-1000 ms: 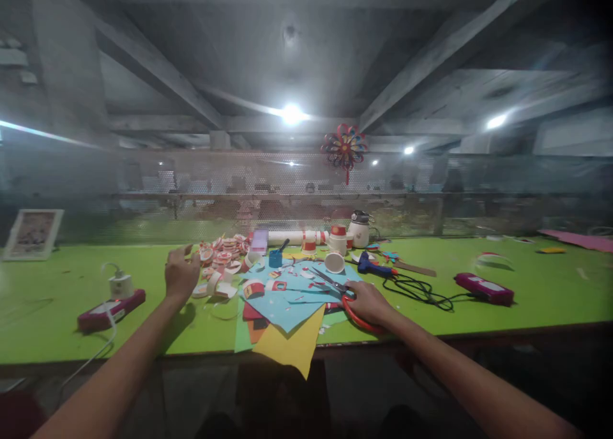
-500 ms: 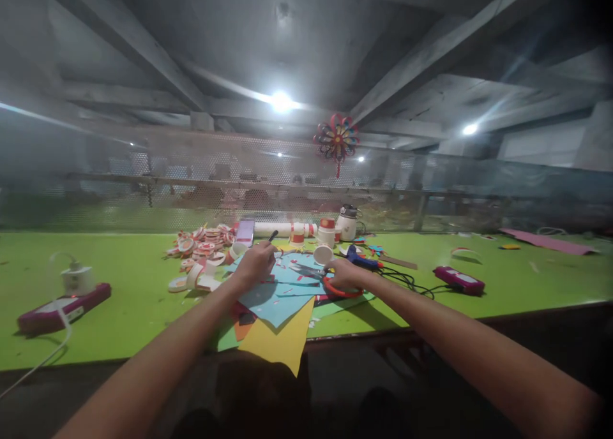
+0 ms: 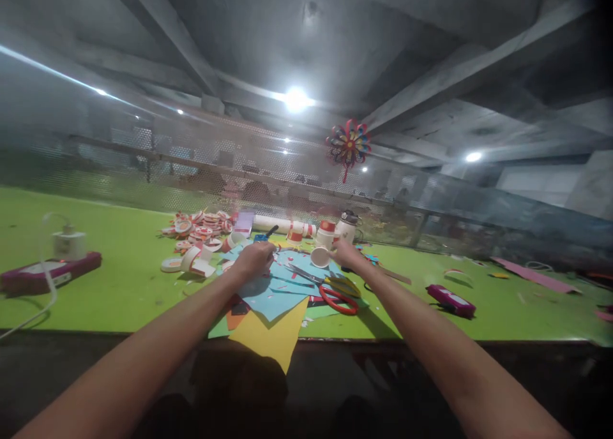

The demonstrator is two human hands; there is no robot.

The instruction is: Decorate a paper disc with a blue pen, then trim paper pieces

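Observation:
My left hand (image 3: 256,258) rests on the blue paper sheet (image 3: 268,298), fingers curled shut over something small that I cannot make out. My right hand (image 3: 345,252) reaches past the sheets and lies beside a white paper cup (image 3: 319,257); its fingers are blurred. Red-handled scissors (image 3: 335,290) lie loose on the coloured sheets, just behind my right wrist. A yellow sheet (image 3: 271,334) hangs over the near edge of the green table (image 3: 110,279).
A heap of red-and-white paper rings (image 3: 196,231) lies left of my hands. Behind stand a phone (image 3: 244,222), a white tube (image 3: 278,223), red-banded cups (image 3: 326,231) and a flask (image 3: 347,225). Magenta power strips sit far left (image 3: 43,274) and right (image 3: 450,300). A mesh fence backs the table.
My right hand let go of the scissors and moved forward toward the white cup. My left hand swung in from the ring heap onto the blue paper and closed.

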